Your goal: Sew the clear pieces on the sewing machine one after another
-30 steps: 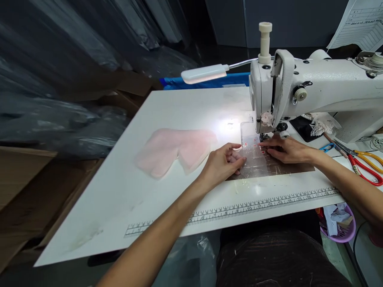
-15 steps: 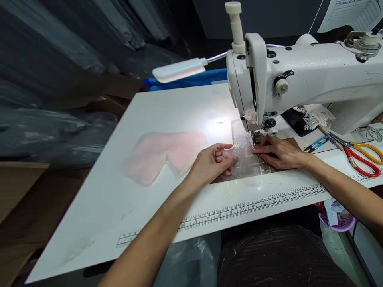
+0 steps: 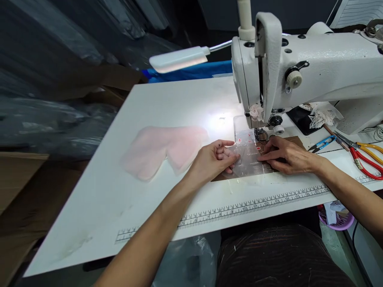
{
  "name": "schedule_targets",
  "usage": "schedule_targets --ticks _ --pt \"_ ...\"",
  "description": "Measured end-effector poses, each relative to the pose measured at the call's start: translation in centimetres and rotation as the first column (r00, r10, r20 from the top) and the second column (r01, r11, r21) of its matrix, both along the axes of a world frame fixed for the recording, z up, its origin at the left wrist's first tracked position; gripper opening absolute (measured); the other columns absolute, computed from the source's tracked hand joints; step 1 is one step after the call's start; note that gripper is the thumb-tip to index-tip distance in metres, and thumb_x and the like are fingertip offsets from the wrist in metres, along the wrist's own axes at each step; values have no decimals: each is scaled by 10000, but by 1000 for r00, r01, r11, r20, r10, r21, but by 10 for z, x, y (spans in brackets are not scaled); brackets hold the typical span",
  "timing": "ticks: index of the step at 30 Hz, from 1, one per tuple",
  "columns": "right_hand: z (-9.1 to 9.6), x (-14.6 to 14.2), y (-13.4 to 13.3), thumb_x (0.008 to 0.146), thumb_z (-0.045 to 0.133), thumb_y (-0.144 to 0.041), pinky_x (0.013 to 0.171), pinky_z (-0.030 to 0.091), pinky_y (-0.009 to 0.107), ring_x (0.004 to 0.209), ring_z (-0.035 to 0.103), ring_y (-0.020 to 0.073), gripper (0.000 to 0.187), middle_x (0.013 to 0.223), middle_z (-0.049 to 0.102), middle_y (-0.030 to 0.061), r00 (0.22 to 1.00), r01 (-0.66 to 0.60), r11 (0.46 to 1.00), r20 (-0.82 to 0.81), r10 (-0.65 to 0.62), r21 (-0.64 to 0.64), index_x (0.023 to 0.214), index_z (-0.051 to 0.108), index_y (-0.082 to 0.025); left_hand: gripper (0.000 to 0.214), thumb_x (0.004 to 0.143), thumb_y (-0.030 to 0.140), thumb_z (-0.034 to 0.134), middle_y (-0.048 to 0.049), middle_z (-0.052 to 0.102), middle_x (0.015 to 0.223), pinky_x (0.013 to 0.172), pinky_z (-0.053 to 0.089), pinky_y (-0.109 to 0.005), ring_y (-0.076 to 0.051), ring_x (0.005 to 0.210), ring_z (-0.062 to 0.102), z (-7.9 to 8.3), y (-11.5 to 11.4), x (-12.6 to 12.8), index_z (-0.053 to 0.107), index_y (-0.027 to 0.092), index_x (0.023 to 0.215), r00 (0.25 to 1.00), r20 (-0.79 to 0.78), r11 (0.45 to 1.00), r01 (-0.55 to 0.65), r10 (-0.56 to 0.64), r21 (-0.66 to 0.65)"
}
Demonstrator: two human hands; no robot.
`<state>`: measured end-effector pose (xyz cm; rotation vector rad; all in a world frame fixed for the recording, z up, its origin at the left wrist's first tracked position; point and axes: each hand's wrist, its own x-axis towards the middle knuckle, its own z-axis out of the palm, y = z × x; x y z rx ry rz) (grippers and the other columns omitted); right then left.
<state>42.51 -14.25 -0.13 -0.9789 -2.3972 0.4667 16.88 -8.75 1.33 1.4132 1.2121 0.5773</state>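
Fingers (image 3: 223, 153) of the bare left hand (image 3: 206, 161) curl, thumb over them, at the left edge of a thin, see-through whitish sheet with small red marks (image 3: 247, 159); I cannot tell whether they pinch it. Opposite, the right hand (image 3: 289, 155) lies low with its fingers stretched out, closed on nothing, the tips resting on the sheet's right side. So the sheet sits between the hands, over a flat brown panel (image 3: 296, 142) on a white table (image 3: 89, 207), just in front of the metal presser foot (image 3: 261, 135) of a white sewing machine (image 3: 311, 59). Its faint edges seem to run longest from the foot toward the seated person; the right hand is nearer the foot. Left of both hands, well apart from the machine, lies a pale pink, two-lobed fabric piece (image 3: 167, 143). Blue-handled snips (image 3: 323, 143) and scissors with red and yellow handles (image 3: 365, 159) lie beyond the right wrist.
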Motion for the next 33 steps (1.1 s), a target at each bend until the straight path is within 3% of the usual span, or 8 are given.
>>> schedule_targets --ticks 6,9,11,13,15,17,23,33 --pt "2 -2 -3 909 525 -157 926 539 409 1025 575 217 331 1095 613 122 999 -2 1000 49 0 23 1130 770 -193 591 641 432 876 21 652 647 425 532 -234 -102 448 580 -2 1 -5 653 150 1111 998 -23 997 59 -58 39" --pt "1 -3 -3 919 515 -163 920 542 410 1014 574 218 329 1092 609 129 999 -2 999 32 1 33 1126 770 -181 415 773 457 774 -1 648 693 413 482 -230 -97 468 554 -3 2 -9 698 168 1062 993 -111 956 76 -46 284" --pt "1 -3 -3 921 514 -165 917 544 408 1007 573 214 326 1090 606 127 1000 -3 999 29 2 36 1125 768 -184 297 851 442 695 -20 661 783 427 454 -226 -92 510 547 -5 2 -10 726 185 998 979 -199 796 85 46 600" --pt "1 -3 -4 916 519 -162 917 545 407 1005 572 211 327 1088 607 121 999 -2 999 35 1 40 1128 765 -191 229 900 401 645 -40 684 864 450 437 -229 -110 580 574 -6 4 -7 739 194 927 951 -293 502 207 99 840" --pt "1 -4 -4 915 522 -162 915 549 407 1005 574 211 325 1085 607 120 999 6 999 39 -8 43 1132 762 -194 220 945 340 585 -62 716 923 504 464 -253 -150 682 624 -8 8 -1 737 188 899 901 -429 226 406 62 886" --pt "0 -4 -5 920 522 -166 914 553 411 1015 575 216 319 1085 607 124 999 18 998 34 -19 53 1130 761 -191 244 979 289 517 -81 738 1003 620 523 -302 -187 801 658 -9 12 7 733 180 950 821 -571 76 570 -5 818" --pt "-3 -6 -5 940 515 -188 905 578 425 1029 592 226 302 1094 610 122 997 55 995 46 -59 83 1114 760 -204 352 1009 308 419 -152 678 1279 814 502 -399 -263 994 641 -12 27 23 690 145 1163 610 -784 114 792 -116 600" --pt "-8 -12 -4 972 484 -192 883 613 451 985 624 238 330 1093 606 154 983 174 981 45 -178 85 1197 720 -141 368 1011 306 389 -131 668 1221 829 423 -383 -255 996 600 -15 42 28 658 170 1222 621 -778 190 778 -97 598"
